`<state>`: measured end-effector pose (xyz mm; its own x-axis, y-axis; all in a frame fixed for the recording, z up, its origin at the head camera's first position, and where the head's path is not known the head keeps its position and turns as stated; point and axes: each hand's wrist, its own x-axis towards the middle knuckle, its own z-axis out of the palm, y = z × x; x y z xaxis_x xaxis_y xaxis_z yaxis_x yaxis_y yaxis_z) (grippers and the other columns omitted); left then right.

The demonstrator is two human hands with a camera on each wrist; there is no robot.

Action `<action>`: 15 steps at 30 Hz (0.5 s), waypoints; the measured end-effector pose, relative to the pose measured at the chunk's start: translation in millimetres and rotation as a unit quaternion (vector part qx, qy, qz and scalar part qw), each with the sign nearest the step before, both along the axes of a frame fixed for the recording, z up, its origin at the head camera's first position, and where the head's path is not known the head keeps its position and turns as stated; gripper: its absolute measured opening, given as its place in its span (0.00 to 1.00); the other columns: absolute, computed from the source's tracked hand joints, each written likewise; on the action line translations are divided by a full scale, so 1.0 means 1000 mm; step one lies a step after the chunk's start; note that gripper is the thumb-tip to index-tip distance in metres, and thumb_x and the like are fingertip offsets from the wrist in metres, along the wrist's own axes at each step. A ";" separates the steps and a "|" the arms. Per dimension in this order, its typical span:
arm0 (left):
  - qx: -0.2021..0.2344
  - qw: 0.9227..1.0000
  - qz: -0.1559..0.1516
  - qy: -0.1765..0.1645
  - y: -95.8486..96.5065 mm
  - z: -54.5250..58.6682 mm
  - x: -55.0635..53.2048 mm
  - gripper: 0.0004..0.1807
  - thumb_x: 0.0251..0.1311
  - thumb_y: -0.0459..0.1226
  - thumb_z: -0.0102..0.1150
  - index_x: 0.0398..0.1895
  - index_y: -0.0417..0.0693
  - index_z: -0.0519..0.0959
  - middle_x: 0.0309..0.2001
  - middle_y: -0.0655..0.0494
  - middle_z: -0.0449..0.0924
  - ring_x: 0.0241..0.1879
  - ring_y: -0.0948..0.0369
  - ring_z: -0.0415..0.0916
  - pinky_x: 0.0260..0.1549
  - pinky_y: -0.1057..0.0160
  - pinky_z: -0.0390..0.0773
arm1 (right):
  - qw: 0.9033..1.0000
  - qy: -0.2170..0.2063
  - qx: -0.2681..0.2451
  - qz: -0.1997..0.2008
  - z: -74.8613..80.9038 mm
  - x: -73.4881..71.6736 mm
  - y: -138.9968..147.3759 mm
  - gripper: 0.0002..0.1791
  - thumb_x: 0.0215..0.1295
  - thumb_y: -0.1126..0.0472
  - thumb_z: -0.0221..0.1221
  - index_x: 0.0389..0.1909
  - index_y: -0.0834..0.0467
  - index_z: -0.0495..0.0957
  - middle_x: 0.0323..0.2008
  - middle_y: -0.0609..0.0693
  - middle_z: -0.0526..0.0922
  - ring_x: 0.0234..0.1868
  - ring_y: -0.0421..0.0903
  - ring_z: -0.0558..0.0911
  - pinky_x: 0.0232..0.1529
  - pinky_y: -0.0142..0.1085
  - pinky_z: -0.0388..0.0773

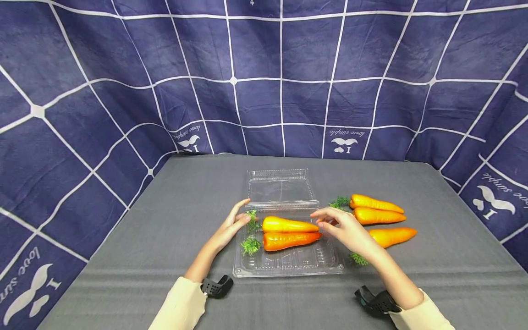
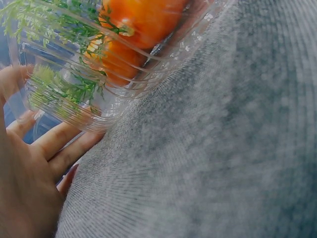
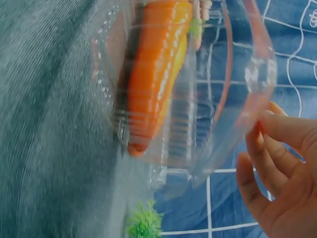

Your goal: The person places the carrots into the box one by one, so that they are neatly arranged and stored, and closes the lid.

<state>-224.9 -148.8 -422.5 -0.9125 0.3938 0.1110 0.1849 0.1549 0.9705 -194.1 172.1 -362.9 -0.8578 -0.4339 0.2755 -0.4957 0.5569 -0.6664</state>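
Note:
A clear plastic clamshell box [image 1: 288, 269] lies with its lid [image 1: 278, 189] folded back. Two carrots with green tops lie side by side in its base: a yellow-orange carrot [image 1: 286, 225] behind and a deeper orange carrot [image 1: 288, 240] in front. At the box's left side is my left hand [image 1: 228, 230], its thumb close to the leafy tops [image 1: 251, 246]. In the left wrist view, its straight fingers [image 2: 62, 141] lie along the plastic wall. My right hand [image 1: 340, 227] hovers with loosely bent fingers at the box's right rim, by the carrot tips, and no carrot shows in it.
Right of the box, three more carrots lie on the grey cloth: a back carrot [image 1: 375, 203], a middle carrot [image 1: 379, 216] and a front carrot [image 1: 393, 236] partly behind my right hand. A blue checked curtain [image 1: 264, 101] closes off the table's back and sides.

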 end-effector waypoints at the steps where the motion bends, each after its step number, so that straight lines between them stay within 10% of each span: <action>1: 0.001 1.000 -0.001 -0.001 0.001 0.004 0.002 0.30 0.67 0.35 0.41 0.70 0.46 0.46 0.50 0.31 0.74 0.53 0.42 0.71 0.57 0.50 0.61 | 1.000 0.012 -0.003 -0.006 0.000 0.001 0.002 0.12 0.59 0.65 0.57 0.45 0.55 0.79 0.38 0.53 0.83 0.34 0.39 0.79 0.34 0.29 0.74; 15: -0.002 1.000 -0.002 0.000 0.002 0.011 0.008 0.30 0.66 0.34 0.41 0.70 0.45 0.46 0.50 0.31 0.74 0.54 0.42 0.70 0.58 0.51 0.60 | 0.987 0.147 0.017 -0.063 0.000 0.009 0.040 0.13 0.54 0.72 0.58 0.38 0.54 0.81 0.31 0.47 0.82 0.33 0.29 0.75 0.32 0.23 0.71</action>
